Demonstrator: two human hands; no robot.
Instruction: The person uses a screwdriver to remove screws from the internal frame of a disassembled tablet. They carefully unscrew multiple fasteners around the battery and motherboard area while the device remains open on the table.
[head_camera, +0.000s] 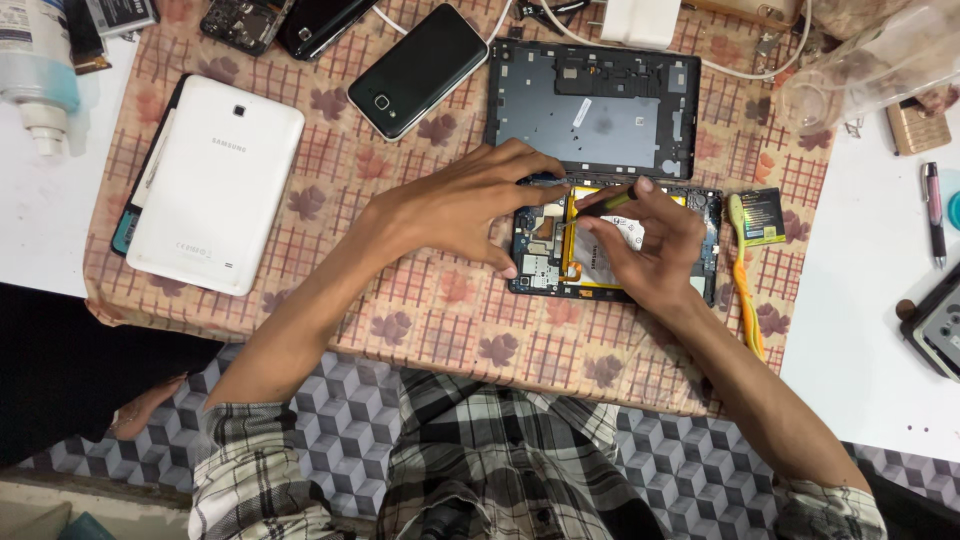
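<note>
An opened tablet (612, 245), its circuit boards and yellow-edged battery bare, lies on the patterned cloth (440, 320) at the desk's centre. The right hand (645, 245) pinches a slim dark tool (600, 203) between closed fingers, its tip down inside the tablet. The left hand (470, 210) rests half-curled on the tablet's 9 o'clock edge, fingertips pressing, grasping nothing. This looks like work on the internals; it calls for a steady tip and a braced frame. At 12 o'clock lies the removed grey back cover (595, 110); at 3 o'clock an orange toothbrush (745, 290); at 9 o'clock a white tablet (215, 185); at 11 o'clock a black phone (418, 70).
</note>
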